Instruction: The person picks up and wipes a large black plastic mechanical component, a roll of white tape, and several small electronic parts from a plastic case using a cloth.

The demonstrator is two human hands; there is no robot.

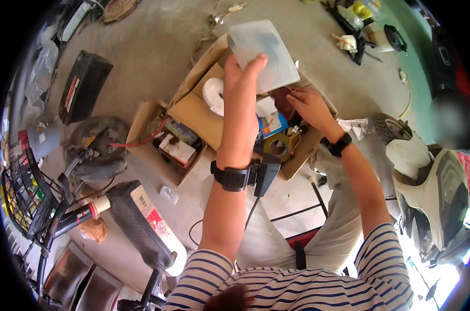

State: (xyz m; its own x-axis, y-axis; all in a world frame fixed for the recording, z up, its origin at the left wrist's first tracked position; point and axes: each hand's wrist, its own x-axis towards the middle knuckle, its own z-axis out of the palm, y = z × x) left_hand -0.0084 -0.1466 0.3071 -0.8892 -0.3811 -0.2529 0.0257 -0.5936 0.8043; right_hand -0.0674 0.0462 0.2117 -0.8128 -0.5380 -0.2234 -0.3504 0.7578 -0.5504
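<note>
My left hand (244, 70) grips a translucent plastic case (272, 54) by its near side and holds it over the far part of a large open cardboard box (196, 76). What lies inside the case shows only as a dark blur. My right hand (307, 105) reaches into the box's right side, its fingertips on a dark red thing (283, 102) partly hidden under the case. Near it in the box are a blue packet (273, 125), a roll of yellowish tape (277, 147) and a white spool (213, 96) on a cardboard flap.
A smaller cardboard box (145, 116) with a white carton (177, 149) and a red cable stands at the left. Beyond it are a black battery-like case (85, 87) and a tire (99, 171). A bicycle frame (79, 215) is at lower left, white scooter bodywork (433, 194) at right.
</note>
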